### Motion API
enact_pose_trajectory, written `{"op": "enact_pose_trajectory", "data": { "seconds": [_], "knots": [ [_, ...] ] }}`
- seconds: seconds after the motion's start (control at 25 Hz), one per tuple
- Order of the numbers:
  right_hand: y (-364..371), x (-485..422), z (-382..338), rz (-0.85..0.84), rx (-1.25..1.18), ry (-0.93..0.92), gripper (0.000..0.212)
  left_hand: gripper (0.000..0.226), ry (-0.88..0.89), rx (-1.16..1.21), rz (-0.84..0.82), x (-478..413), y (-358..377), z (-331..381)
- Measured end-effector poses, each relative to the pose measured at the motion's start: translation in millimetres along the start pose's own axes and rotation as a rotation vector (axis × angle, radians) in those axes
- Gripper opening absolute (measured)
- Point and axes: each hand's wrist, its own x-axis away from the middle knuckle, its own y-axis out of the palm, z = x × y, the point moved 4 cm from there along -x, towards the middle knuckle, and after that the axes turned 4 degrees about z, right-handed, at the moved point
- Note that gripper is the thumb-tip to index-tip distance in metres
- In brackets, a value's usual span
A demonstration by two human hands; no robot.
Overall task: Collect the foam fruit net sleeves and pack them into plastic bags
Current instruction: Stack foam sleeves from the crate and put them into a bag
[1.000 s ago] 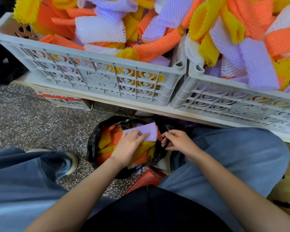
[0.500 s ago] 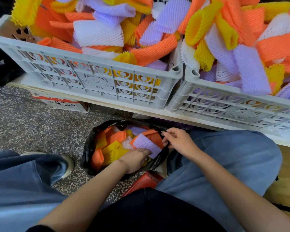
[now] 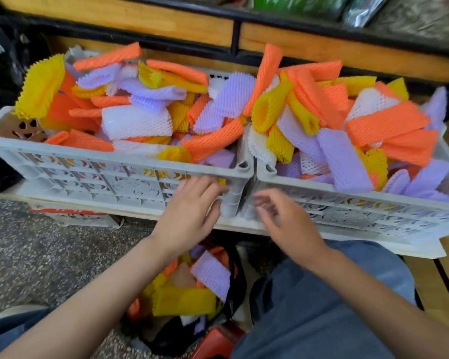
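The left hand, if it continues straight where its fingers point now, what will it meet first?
Most likely the front wall of the left crate, near its right corner: the fingertips of the left hand overlap it in the picture. Depth is unclear, so it might pass over the rim instead.

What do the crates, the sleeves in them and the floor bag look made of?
Crates: rigid moulded plastic, matte grey-white, pierced lattice walls.
Sleeves: soft foam netting, matte, diamond mesh visible.
Bag: probably thin plastic film, black, crumpled, slightly glossy.
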Motion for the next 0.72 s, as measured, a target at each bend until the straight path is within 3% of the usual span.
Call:
{"op": "enact_pose_trajectory", "data": {
  "seconds": [0.08, 0.16, 0.28, 0.4, 0.6, 0.72],
  "knots": [
    [-39.2, -27.4, -5.3, 0.28, 0.055, -0.097, 0.024, 0.027, 0.018, -0.016, 0.066, -46.0, -1.6, 7.4],
    [-67.0, -61.5, 1.9, 0.424, 0.176, -0.098, 0.034, 0.038, -0.07, 0.012, 0.086, -90.0, 9.0, 7.1],
    [-84.7, -110.0, 22.7, 0.349, 0.317, 0.051, 0.065, 0.06, -0.322, 0.156, 0.033, -136.3, 29.4, 4.5],
    [-81.2, -129.7, 41.9, 0.189, 0.508, 0.136, 0.087, 0.073, -0.441, 0.192, -0.016, -155.9, 46.4, -1.1],
    [-93.4, -134.2, 58.8, 0.146, 0.563, 0.106, 0.053, 0.018, -0.565, 0.329, 0.039, -167.4, 43.3, -12.4],
    [-107.6, -133.0, 65.4, 0.194, 0.434, 0.12, 0.039, 0.016, -0.636, 0.423, 0.2, -161.3, 27.5, -18.5]
  ]
}}
